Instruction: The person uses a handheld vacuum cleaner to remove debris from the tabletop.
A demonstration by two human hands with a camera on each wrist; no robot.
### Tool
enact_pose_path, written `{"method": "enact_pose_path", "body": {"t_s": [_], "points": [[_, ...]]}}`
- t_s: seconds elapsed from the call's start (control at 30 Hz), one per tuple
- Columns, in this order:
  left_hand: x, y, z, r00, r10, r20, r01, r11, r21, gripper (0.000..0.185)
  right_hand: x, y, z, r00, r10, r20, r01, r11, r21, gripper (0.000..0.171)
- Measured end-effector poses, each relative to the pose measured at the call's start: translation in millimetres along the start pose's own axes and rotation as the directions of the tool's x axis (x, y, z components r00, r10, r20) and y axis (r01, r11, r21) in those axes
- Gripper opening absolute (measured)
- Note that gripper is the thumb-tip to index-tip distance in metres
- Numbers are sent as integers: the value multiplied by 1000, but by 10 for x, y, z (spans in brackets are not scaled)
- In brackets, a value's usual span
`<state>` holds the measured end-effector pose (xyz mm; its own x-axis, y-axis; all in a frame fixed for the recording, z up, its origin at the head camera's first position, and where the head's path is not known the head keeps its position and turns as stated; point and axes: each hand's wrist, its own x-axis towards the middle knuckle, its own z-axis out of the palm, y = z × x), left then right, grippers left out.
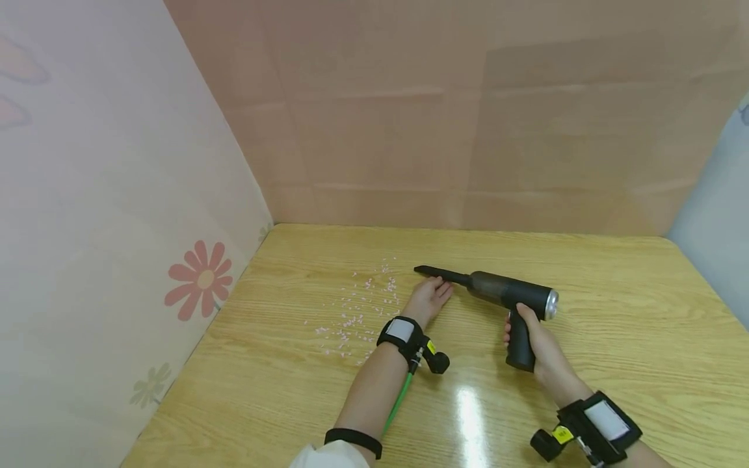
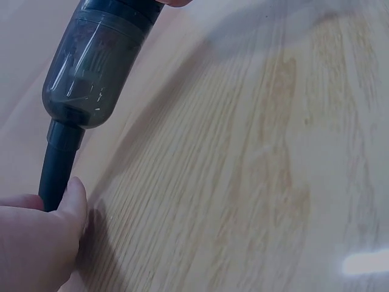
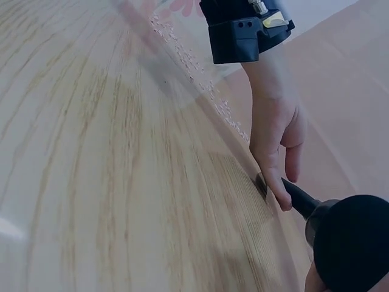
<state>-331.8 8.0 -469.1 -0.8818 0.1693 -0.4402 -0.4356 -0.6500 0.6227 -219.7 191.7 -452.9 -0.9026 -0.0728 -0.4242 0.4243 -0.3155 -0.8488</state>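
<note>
A black handheld vacuum cleaner is held over the table, its long narrow nozzle pointing left. My right hand grips its downward handle. At the nozzle, my left hand has its thumb and fingers on either side of the thin tube, pinching it. The left wrist view shows the smoky see-through dust cup above that hand. Small white-pink scraps lie scattered on the wood to the left of the nozzle tip, partly behind the left wrist in the head view.
The wooden table meets a brown paper-covered wall at the back. A pale wall with a red flower print runs along the left, and a light blue one stands at the right.
</note>
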Motion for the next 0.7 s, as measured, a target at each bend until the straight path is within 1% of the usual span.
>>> {"method": "enact_pose_path", "body": {"t_s": [0.17, 0.33, 0.53, 0.7], "points": [[-33, 62, -24, 1000, 12, 0, -12, 1000, -19, 53, 47, -3, 78, 1000, -9, -11, 9, 1000, -9, 33], [-6, 94, -56, 999, 38, 1, -38, 999, -37, 51, 101, -20, 151, 1000, -15, -17, 15, 1000, -20, 34], [56, 130, -114, 999, 54, -6, -54, 994, -95, 53, 162, -22, 218, 1000, -23, -12, 22, 998, -54, 37], [51, 182, -160, 998, 68, -10, -69, 991, -116, 56, 210, -16, 308, 999, -32, -12, 32, 997, -68, 42]]}}
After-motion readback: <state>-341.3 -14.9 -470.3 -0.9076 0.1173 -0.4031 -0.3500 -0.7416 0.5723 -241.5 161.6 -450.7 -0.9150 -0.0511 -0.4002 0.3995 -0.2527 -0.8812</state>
